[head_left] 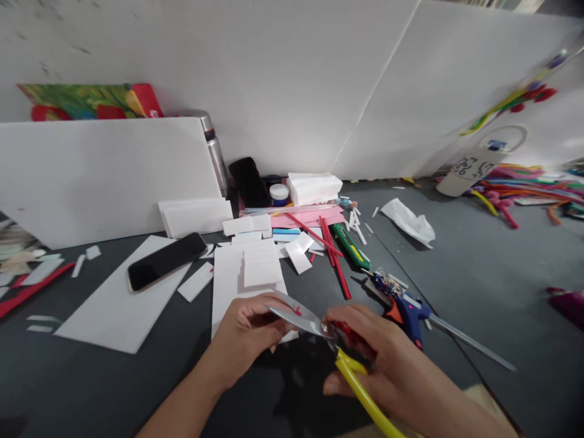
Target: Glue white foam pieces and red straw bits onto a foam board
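Yellow-handled metal scissors [314,324] fill the right hand [390,347].

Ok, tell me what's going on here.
A person is working at a dark table with both hands. The right hand holds scissors by their handles, and a small red piece shows at the blades. The left hand is by the blade tips; what it grips is hard to make out. Beyond lie red sticks and a green cutter, with a blue glue gun to the right and a phone on white sheets to the left.
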{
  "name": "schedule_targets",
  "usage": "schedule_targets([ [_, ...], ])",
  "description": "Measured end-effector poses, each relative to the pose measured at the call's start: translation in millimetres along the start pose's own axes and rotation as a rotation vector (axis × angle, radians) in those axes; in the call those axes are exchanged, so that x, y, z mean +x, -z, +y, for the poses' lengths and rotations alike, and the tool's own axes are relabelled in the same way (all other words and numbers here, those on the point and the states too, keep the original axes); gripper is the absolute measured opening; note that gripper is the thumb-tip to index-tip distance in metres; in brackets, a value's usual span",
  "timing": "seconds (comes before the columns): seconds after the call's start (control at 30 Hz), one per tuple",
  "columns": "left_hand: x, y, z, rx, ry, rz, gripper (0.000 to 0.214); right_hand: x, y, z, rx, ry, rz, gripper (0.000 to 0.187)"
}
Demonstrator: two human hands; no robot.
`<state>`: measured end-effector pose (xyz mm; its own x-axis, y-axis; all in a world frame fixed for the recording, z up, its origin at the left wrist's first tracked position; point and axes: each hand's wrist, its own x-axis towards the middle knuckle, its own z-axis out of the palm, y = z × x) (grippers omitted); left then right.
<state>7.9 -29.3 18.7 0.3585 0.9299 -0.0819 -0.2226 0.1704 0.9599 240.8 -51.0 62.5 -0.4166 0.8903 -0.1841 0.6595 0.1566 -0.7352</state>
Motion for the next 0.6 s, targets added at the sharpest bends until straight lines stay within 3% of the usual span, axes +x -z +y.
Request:
schedule_targets([
  [0.33,1.6,-6.3,-0.8,0.053,0.059,-0.009,0.009,-13.7,-9.5,1.7,0.049,-0.12,0.086,0.04],
  [0.53,3.7,-10.6,-1.9,-0.02,0.126,0.059,0.012,-15.1,-15.3,12.2,0.368,-0.283,0.238,0.044],
  [0.6,4.1,-11.0,0.2,-0.056,0.115,0.088,0.012,-14.4,-11.8,14.2,0.378,-0.337,0.247,0.047],
])
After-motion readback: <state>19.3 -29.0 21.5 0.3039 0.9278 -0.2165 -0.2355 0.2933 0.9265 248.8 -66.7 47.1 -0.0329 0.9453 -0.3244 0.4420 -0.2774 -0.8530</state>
